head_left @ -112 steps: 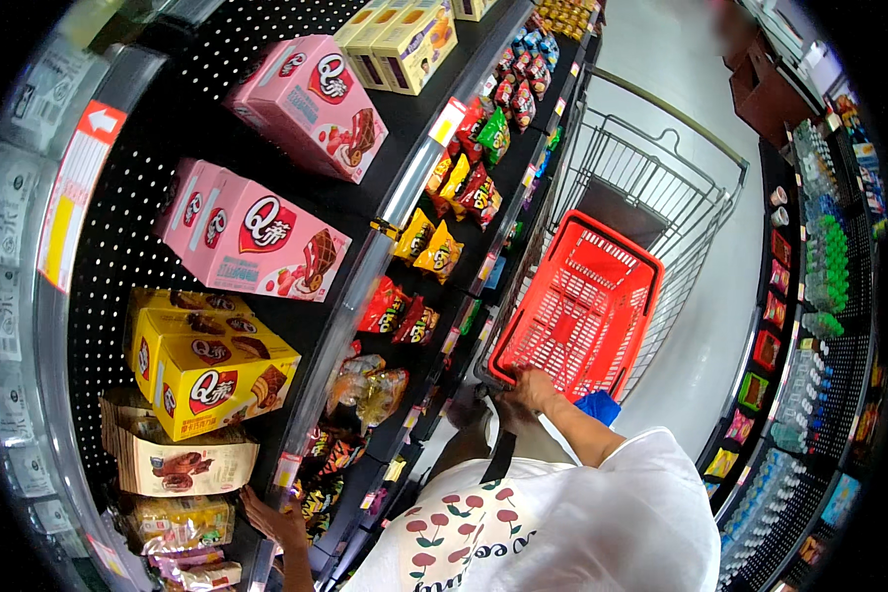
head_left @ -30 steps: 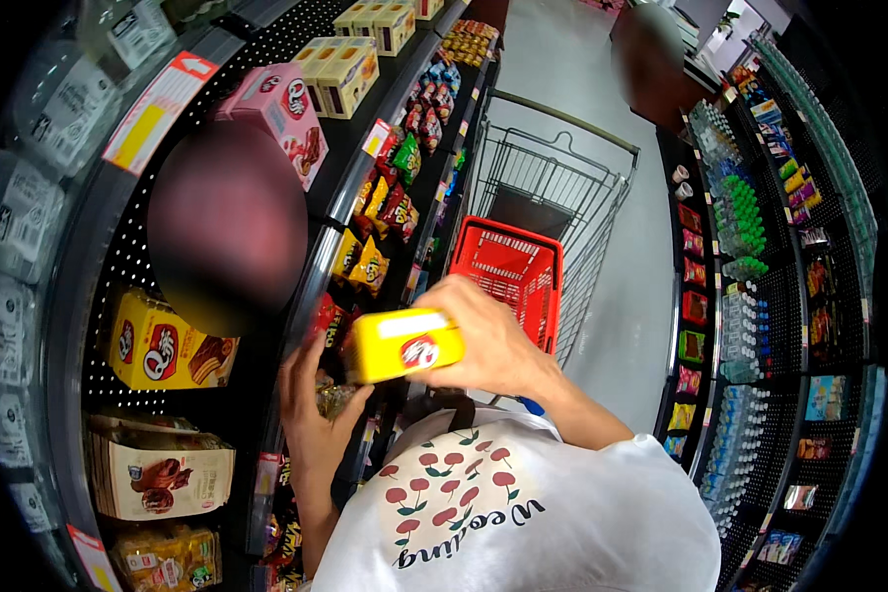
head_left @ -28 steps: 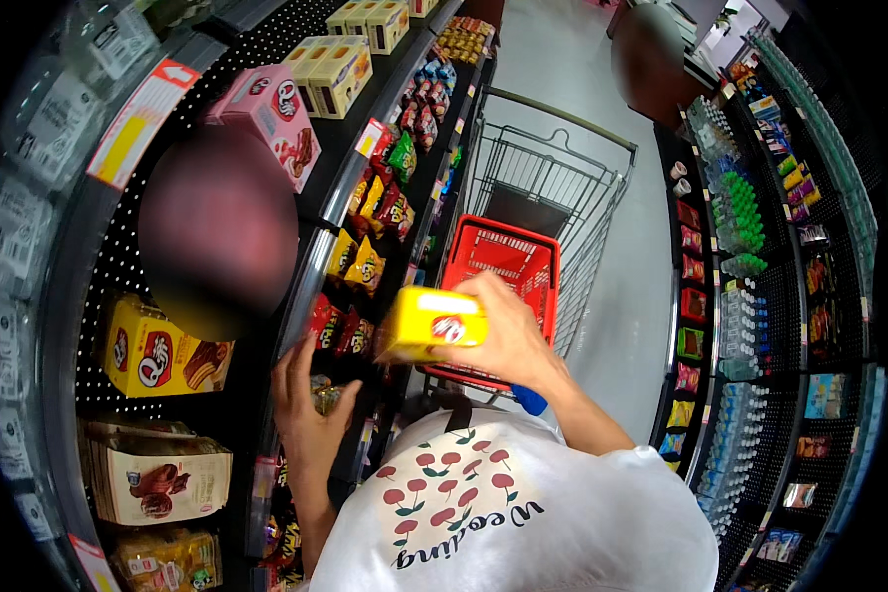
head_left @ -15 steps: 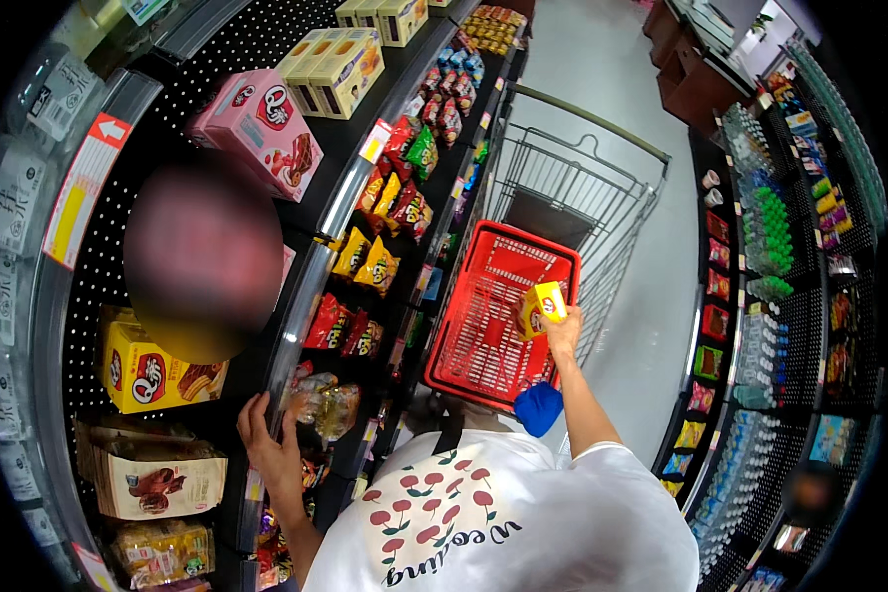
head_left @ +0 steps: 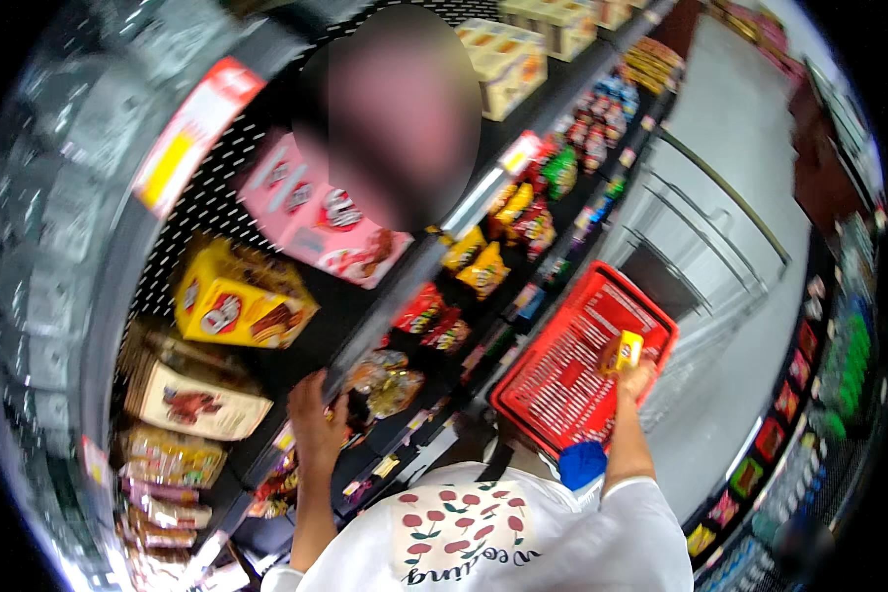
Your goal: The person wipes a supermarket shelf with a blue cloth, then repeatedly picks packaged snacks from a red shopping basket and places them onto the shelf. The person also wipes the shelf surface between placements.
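Observation:
In my right hand is a small yellow snack box, held over the red plastic shopping basket. The basket sits on a grey wire shopping cart. My left hand rests at the front edge of the shelf, fingers apart, holding nothing. Closest to it on the shelf are a large yellow snack box and a beige pouch. Beyond these lies a pink box, partly hidden by a blurred patch. A blue cloth-like thing hangs beside my right forearm.
Several cream boxes stand farther along the shelf. Lower down are colourful snack bags and clear wrapped packs. Across the grey aisle floor, another stocked shelf runs along the right.
The view has swung, so the shelf, basket and cart sit farther right in the picture. My right hand still grips the small yellow box; my left hand stays by the shelf edge.

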A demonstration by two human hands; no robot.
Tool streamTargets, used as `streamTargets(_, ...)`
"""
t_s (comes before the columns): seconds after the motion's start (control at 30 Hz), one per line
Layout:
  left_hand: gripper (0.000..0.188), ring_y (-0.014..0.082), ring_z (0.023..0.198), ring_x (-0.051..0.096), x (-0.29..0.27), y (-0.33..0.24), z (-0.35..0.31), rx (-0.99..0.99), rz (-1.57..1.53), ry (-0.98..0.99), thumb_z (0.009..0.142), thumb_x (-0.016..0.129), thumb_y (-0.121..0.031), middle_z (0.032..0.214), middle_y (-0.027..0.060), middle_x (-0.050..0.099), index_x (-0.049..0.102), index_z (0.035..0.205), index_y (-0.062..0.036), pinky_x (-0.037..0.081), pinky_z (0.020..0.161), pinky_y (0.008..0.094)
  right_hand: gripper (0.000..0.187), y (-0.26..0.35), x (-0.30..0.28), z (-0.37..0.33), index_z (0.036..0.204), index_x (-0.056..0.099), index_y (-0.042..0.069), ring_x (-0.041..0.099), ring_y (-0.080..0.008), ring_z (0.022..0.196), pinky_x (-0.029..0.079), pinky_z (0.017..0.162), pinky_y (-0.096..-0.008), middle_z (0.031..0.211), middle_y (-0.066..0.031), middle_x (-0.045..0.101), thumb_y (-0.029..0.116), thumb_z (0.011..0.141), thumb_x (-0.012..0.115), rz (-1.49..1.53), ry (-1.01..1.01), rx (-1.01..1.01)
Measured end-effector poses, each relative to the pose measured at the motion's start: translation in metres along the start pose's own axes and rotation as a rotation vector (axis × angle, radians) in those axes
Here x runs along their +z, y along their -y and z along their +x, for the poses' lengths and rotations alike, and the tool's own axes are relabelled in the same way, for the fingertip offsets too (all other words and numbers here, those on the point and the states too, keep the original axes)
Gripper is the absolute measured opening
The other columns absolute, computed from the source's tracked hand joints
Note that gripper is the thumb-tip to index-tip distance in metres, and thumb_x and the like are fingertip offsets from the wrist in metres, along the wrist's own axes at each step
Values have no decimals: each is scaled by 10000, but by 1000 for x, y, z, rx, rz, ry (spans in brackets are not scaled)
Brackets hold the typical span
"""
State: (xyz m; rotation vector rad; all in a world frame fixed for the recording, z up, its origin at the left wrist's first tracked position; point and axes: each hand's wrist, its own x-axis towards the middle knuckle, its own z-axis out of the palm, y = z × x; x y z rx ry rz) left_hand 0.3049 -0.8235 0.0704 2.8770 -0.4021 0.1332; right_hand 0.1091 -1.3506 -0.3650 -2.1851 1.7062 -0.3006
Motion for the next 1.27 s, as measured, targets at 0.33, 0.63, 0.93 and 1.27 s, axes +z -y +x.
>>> streamTargets(0.33, 604, 325, 1192, 588, -16, 8, 17, -193, -338, -313, 912, 736, -133, 1338, 196, 541, 473, 1442, -13, 506, 956, 397, 248, 4, -26, -14, 1023, 619, -37, 690, -282, 908, 571, 825, -369, 1015, -159, 675, 65, 851, 765, 657, 163, -207)
streamTargets(0.63, 696, 251, 1205, 548, -39, 29, 60, -253, -615, -618, 926, 757, -178, 1281, 149, 518, 395, 1498, -16, 493, 941, 382, 231, 339, -230, -214, 1177, 628, 13, 673, -178, 1058, 569, 852, -289, 1118, -98, 668, -40, 952, 621, 937, 840, -855)
streamTargets(0.93, 621, 226, 1243, 553, -45, 61, 73, -188, -761, -637, 912, 785, -213, 1302, 110, 570, 475, 1411, -11, 502, 942, 360, 653, 533, -302, -311, 1509, 423, 55, 533, -303, 1258, 537, 942, -408, 1405, -184, 528, 129, 930, 717, 1074, 851, -1257)
streamTargets(1.27, 709, 225, 1201, 574, -55, 75, 69, -227, -927, -370, 823, 858, -286, 1286, 94, 605, 478, 1381, -71, 468, 968, 378, 787, 529, -310, -333, 1534, 392, 48, 571, -328, 1098, 482, 993, -423, 1155, -198, 545, 100, 849, 778, 993, 834, -1233)
